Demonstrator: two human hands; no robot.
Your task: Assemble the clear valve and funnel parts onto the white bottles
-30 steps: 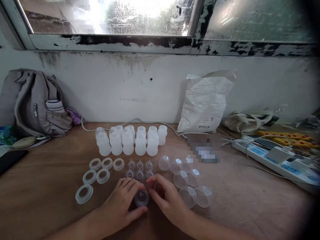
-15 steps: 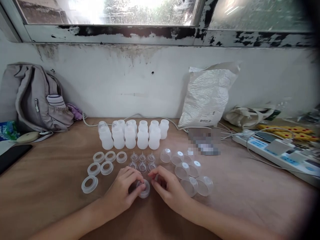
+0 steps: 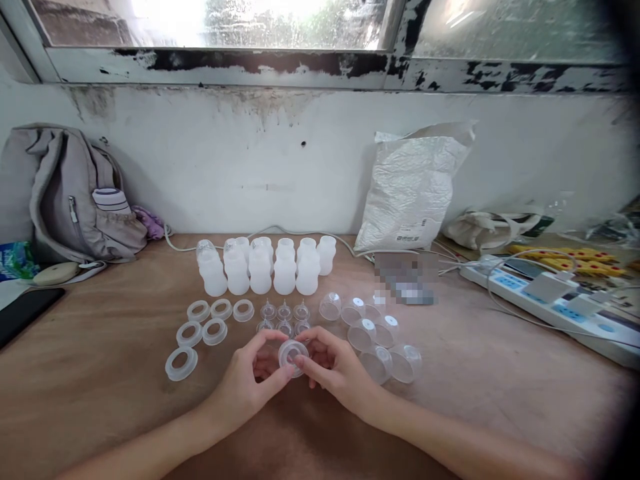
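Note:
Between my two hands is a translucent bottle collar ring [image 3: 292, 347], with a clear piece in its centre that looks like a bottle nipple. My left hand [image 3: 253, 373] grips its left side, thumb on the near edge. On the right side, my right hand [image 3: 337, 370] pinches it between thumb and fingers. Just behind the hands stand several clear nipples [image 3: 301, 311], the nearer ones partly covered by my fingers. Several loose collar rings [image 3: 181, 365] lie to the left. To the right are several clear dome caps [image 3: 376, 365].
White baby bottles [image 3: 261, 275] stand in rows towards the wall, some with clear domes on top. A backpack [image 3: 75, 193] and a black phone [image 3: 25, 313] are at left. A silver mailing bag [image 3: 413, 190], cables and a power strip [image 3: 550, 300] occupy the right.
The collar ring has risen slightly off the table and tilted towards me. My right hand has moved in from beside it and now grips it along with my left.

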